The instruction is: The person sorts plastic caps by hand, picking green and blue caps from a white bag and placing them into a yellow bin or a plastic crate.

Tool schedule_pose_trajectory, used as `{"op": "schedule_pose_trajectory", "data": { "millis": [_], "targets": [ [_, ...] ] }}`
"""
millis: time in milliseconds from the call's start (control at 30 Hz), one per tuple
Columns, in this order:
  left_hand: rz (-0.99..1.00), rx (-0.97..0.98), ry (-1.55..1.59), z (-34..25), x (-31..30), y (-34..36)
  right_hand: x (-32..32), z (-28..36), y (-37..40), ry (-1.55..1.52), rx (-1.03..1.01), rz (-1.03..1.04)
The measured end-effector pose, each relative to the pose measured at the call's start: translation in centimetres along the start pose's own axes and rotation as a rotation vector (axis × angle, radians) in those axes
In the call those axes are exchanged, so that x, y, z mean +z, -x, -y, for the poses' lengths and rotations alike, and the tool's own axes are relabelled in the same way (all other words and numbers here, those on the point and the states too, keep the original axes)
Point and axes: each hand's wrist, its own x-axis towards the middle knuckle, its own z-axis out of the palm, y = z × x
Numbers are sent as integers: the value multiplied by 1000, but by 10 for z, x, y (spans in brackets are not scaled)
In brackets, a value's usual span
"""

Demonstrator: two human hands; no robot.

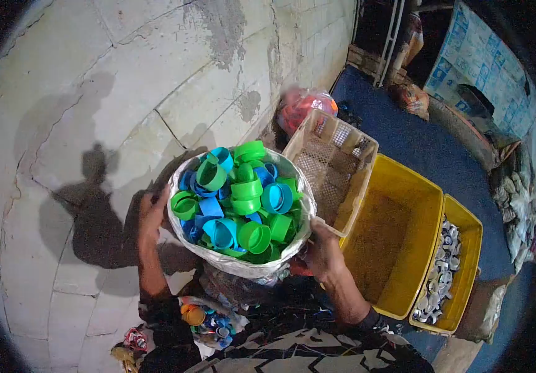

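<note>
A round white sack stands in front of me, heaped to its rolled rim with green plastic cap pieces and blue plastic cap pieces. My left hand is at the sack's left side, its thumb and fingers against the wall near the rim. On the right, my right hand grips the rim, with the thumb on the outer edge and the other fingers hidden below. The sack's lower part is hidden beneath its load and my arms.
Beyond the sack lies a pale perforated crate. To its right are a large yellow bin and a smaller yellow bin holding grey-white pieces. A bag of mixed caps sits below my left arm. A block wall rises at left.
</note>
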Motion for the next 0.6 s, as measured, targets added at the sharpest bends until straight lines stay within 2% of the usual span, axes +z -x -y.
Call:
{"op": "schedule_pose_trajectory", "data": {
  "millis": [33, 100, 167, 300, 367, 400, 433, 467, 567, 600],
  "targets": [
    [-7, -60, 76, 26, -3, 1, 1, 0, 5, 75, -19, -14],
    [-23, -181, 226, 10, 3, 45, -7, -10, -3, 20, -22, 54],
    [29, -162, 400, 21, 6, 60, -12, -19, -12, -20, 19, 125],
    [51, -124, 607, 29, 15, 75, -22, -34, -20, -189, 97, 30],
    [184, -187, 809, 36, 12, 74, -23, -36, -21, -227, 154, 22],
    [239, -210, 948, 44, 14, 71, -47, -47, -38, -284, 186, 164],
    [297, -228, 1085, 53, 16, 67, -45, -43, -37, -302, 190, 141],
    [355, -247, 1291, 73, 19, 64, -43, -38, -35, -325, 193, 118],
    [530, -203, 1517, 142, 37, 38, -24, -35, -30, -406, 180, 103],
    [424, -255, 1493, 127, 41, 48, -31, -43, -41, -416, 186, 129]
  ]
}}
